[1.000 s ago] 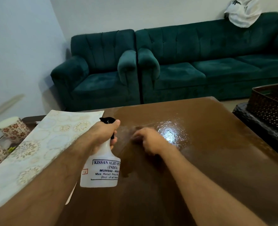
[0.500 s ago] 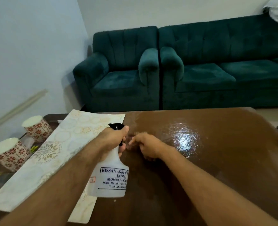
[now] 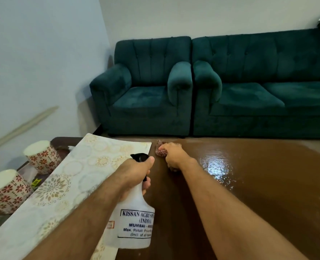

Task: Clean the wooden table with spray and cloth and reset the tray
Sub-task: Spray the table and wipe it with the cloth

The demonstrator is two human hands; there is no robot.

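A left hand (image 3: 136, 170) grips the neck of a white spray bottle (image 3: 134, 218), held upright above the wooden worktop (image 3: 258, 194), long axis running 12 to 6 o'clock, black nozzle (image 3: 139, 158) pointing toward 12 o'clock. At 1 o'clock from it, the right hand (image 3: 174, 155) clutches a reddish cloth (image 3: 160, 150) against the worktop's far edge; fingers cover most of the cloth. A patterned tray (image 3: 67, 182) lies at 9 o'clock, its long axis slanting from 7 to 1 o'clock, near end hidden by the forearm. The bottle's label is cut off on its right side. Two floral cups (image 3: 42, 156) stand at far left.
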